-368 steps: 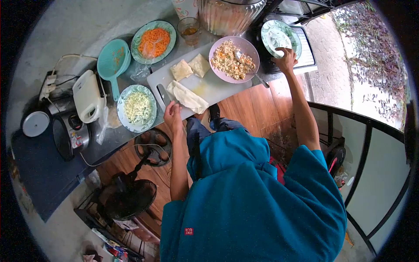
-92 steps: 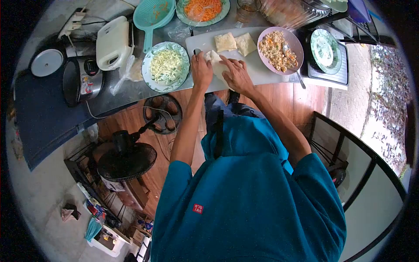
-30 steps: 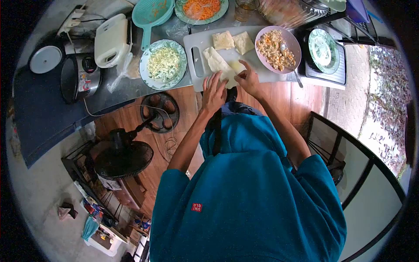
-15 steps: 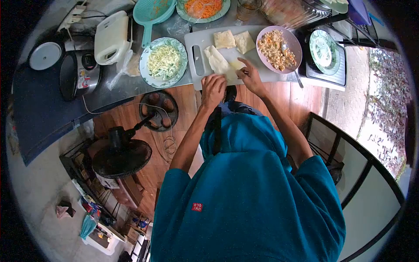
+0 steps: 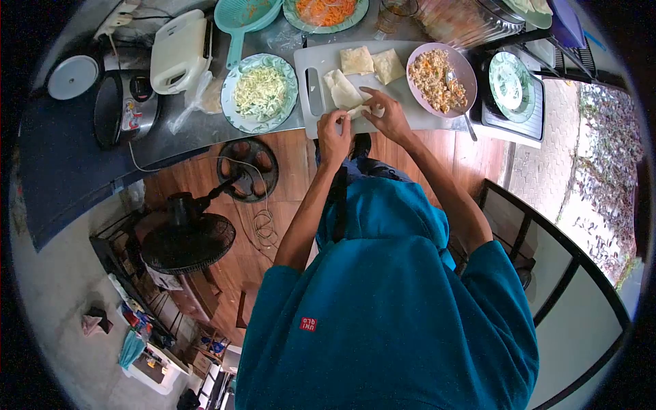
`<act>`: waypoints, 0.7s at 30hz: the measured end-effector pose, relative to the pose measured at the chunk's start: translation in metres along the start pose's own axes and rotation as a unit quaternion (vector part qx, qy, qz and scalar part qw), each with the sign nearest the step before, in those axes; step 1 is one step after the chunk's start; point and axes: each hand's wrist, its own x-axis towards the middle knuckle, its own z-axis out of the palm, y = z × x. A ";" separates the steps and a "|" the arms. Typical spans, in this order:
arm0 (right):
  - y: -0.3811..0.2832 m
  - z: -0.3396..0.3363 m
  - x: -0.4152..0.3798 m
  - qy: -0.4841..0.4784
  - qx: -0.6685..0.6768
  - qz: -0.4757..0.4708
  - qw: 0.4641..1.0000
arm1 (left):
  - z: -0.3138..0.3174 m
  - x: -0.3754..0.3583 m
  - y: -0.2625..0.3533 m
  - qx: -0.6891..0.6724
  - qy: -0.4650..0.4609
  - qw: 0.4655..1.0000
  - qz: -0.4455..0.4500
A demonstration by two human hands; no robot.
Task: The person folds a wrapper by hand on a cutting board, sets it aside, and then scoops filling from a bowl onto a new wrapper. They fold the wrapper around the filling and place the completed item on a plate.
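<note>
My left hand [image 5: 334, 139] is at the near edge of the white cutting board [image 5: 396, 89], its fingertips pinching the near end of a pale dough wrapper [image 5: 344, 89]. From the other side my right hand [image 5: 387, 117] reaches in, thumb and fingers closed on the same near end. The wrapper is partly folded, and what lies inside it is hidden. Beyond it on the board rest two square folded parcels [image 5: 357, 61] side by side. A pink bowl [image 5: 411, 85] of crumbly filling, with a spoon [image 5: 469, 127] in it, stands right of my right hand.
Left of the board sits a patterned plate [image 5: 232, 116] of shredded cabbage. Behind are a turquoise strainer [image 5: 236, 48] and a plate [image 5: 294, 24] of grated carrot. A white sandwich maker [image 5: 176, 58] stands at left, and a green-rimmed plate [image 5: 523, 109] at right. A fan [image 5: 188, 242] is below the counter.
Both hands have come together at the wrapper's near end, which is now lifted and gathered between my fingers. My left fingers have curled into a pinch. The view has shifted slightly.
</note>
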 end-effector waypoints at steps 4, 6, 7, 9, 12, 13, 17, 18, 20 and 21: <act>0.005 0.000 0.013 0.016 0.063 0.033 0.997 | -0.001 0.001 0.001 -0.005 -0.009 1.000 -0.013; 0.008 0.001 0.018 0.019 0.052 0.024 0.998 | 0.000 0.002 0.000 -0.017 -0.009 0.999 -0.028; 0.008 0.002 0.020 0.022 0.041 0.014 0.999 | 0.001 0.002 -0.002 -0.028 -0.009 0.999 -0.043; 0.007 0.000 0.021 0.013 0.032 0.018 0.999 | 0.003 0.005 -0.004 -0.028 0.004 0.998 -0.052; 0.004 -0.005 0.024 0.007 0.014 0.018 1.000 | 0.004 0.007 -0.003 -0.032 0.026 0.997 -0.068; 0.005 -0.006 0.025 0.009 0.004 0.015 1.000 | 0.005 0.007 -0.002 -0.035 0.036 0.996 -0.076; 0.013 -0.003 0.029 0.019 0.031 0.024 0.999 | 0.007 0.007 -0.003 -0.023 0.052 0.996 -0.075; 0.014 -0.001 0.029 0.024 0.041 0.022 0.999 | 0.007 0.007 -0.002 -0.035 0.059 0.995 -0.078; 0.016 0.001 0.030 0.030 0.051 0.021 0.998 | 0.007 0.007 -0.001 -0.046 0.064 0.994 -0.081; 0.015 0.002 0.031 0.029 0.048 0.027 0.998 | 0.007 0.007 -0.002 -0.074 0.057 0.989 -0.112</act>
